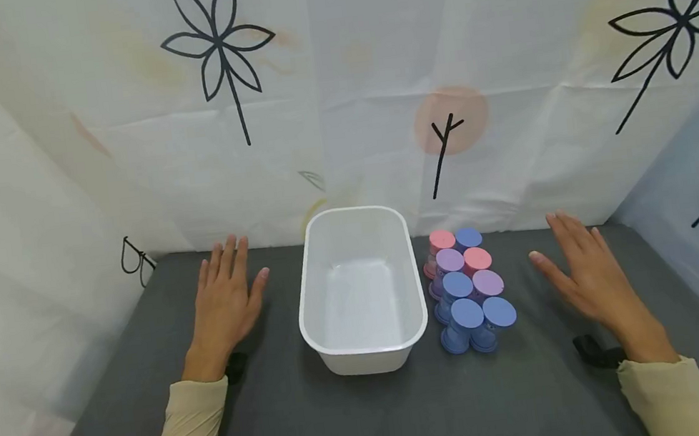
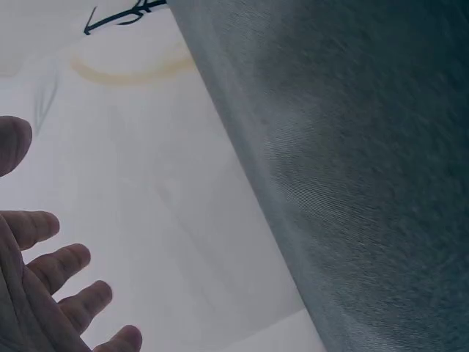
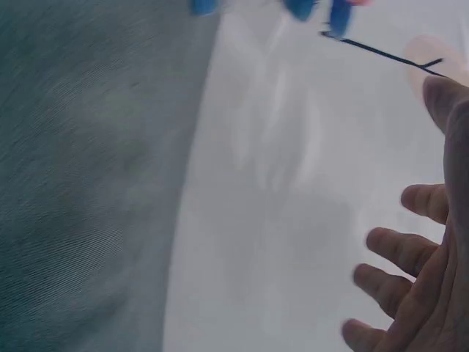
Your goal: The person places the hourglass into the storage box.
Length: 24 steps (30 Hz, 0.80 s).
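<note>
My left hand (image 1: 223, 304) is held with its fingers straight, left of a white plastic tub (image 1: 366, 360), and it holds nothing. On the other side my right hand (image 1: 596, 276) also has straight fingers and a spread thumb, with nothing in it. Nearest to the right hand are several small flared pieces in two columns, among them a blue piece (image 1: 499, 312), a purple piece (image 1: 488, 283) and a pink piece (image 1: 477, 260). They stand upright beside the tub's right wall. In the left wrist view the left hand's fingers (image 2: 62, 268) show against the white cloth.
A dark grey cloth covers the table (image 1: 386, 422). White fabric (image 1: 358, 66) with printed flowers hangs behind it and along both sides. A black strap (image 1: 598, 354) is on the right wrist, and another black strap (image 1: 236, 367) on the left.
</note>
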### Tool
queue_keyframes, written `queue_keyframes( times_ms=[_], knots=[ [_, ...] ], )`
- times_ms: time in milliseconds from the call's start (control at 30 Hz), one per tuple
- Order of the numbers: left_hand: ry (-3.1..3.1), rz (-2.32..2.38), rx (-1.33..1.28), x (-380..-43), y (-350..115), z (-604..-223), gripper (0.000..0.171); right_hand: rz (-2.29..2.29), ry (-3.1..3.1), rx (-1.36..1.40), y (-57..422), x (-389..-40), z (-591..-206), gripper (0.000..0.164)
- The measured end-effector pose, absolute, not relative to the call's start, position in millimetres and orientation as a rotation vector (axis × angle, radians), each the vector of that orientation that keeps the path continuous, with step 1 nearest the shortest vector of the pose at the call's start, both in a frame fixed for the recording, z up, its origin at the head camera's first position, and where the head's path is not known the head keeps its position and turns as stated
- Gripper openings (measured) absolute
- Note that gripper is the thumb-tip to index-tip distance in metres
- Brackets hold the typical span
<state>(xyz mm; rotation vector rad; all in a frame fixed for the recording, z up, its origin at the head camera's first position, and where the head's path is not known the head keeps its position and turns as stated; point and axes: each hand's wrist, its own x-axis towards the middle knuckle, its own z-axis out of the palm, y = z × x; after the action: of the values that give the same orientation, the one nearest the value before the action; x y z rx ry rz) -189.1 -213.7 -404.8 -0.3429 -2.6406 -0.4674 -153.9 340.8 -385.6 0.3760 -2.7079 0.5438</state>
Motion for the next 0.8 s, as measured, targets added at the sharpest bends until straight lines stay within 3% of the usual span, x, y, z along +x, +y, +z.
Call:
queue_keyframes(
  times_ms=[200, 433, 533, 800],
  knots=[
    [-2.66, -0.539, -0.345, -182.0, -210.6, -397.0, 0.06, 0.798, -2.751, 0.281, 327.4, -144.5, -374.1, 0.071],
    [-2.661, -0.957, -0.418, -169.1, -199.2, -385.5, 0.06, 1.098, -2.535, 0.321, 322.5, -131.2, -372.6, 0.044],
    [-2.596, -1.168, -0.486, -161.6, -190.8, -379.8, 0.06, 1.151, -2.547, 0.323, 320.8, -127.5, -372.3, 0.04],
    [-2.675, -1.441, -0.695, -137.8, -163.7, -371.2, 0.077, 1.273, -2.609, 0.315, 314.6, -115.2, -371.2, 0.039]
  ],
)
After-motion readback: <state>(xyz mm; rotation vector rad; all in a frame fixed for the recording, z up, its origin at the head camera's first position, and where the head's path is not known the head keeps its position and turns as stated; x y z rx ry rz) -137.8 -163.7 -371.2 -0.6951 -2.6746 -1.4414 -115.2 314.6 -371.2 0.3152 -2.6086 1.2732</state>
